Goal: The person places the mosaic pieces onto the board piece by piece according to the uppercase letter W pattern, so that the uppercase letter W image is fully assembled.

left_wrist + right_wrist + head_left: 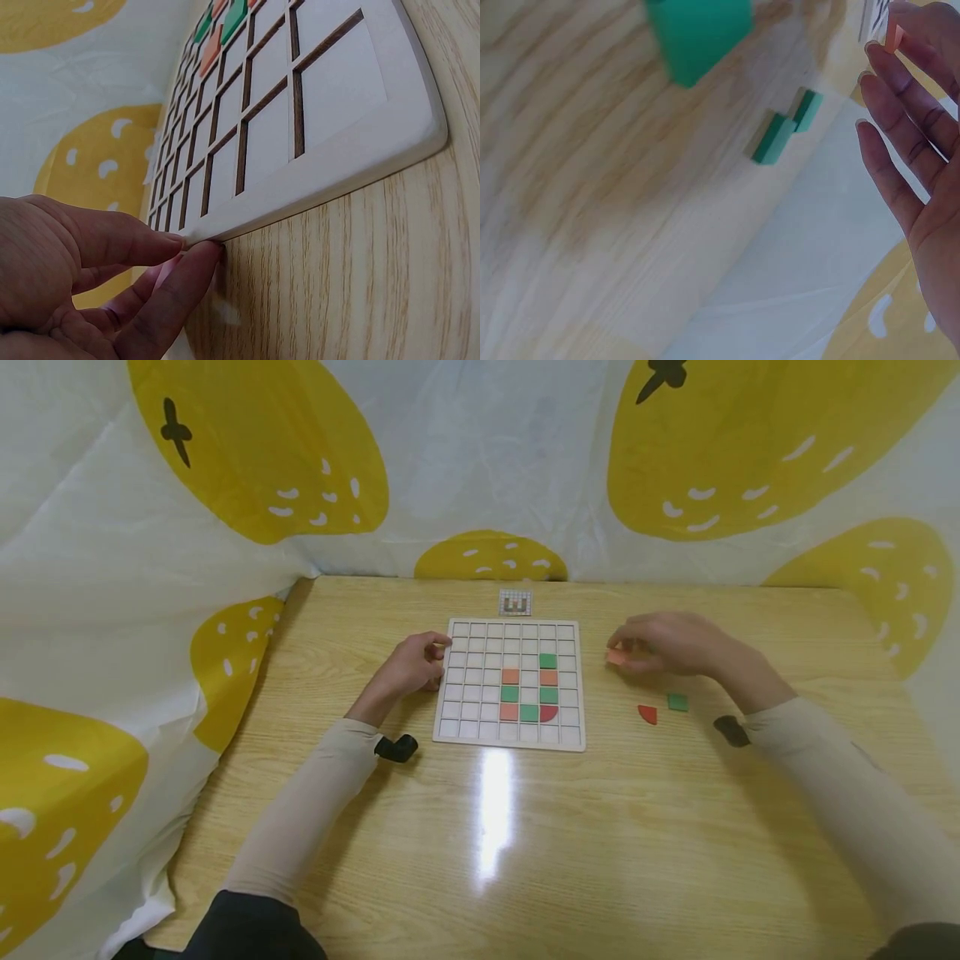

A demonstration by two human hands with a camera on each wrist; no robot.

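Note:
A white grid board (468, 693) lies flat on the table, with several green and orange square tiles and one red rounded tile (549, 713) in its cells. At its left edge, my left hand (411, 667) holds the rim between thumb and fingertips; the left wrist view shows the thumb (124, 238) against the rim. Right of the board, my right hand (667, 643) pinches an orange tile (617, 657) between thumb and index finger, above the table. Below that hand lie a red quarter-round tile (648, 715) and a green square tile (677, 702).
A small pattern card (515, 602) lies behind the board. Two green tiles (774, 139) near the right hand show in the right wrist view; the hand hides them in the head view. A white curtain (480, 460) with yellow shapes borders the wooden table (600, 843).

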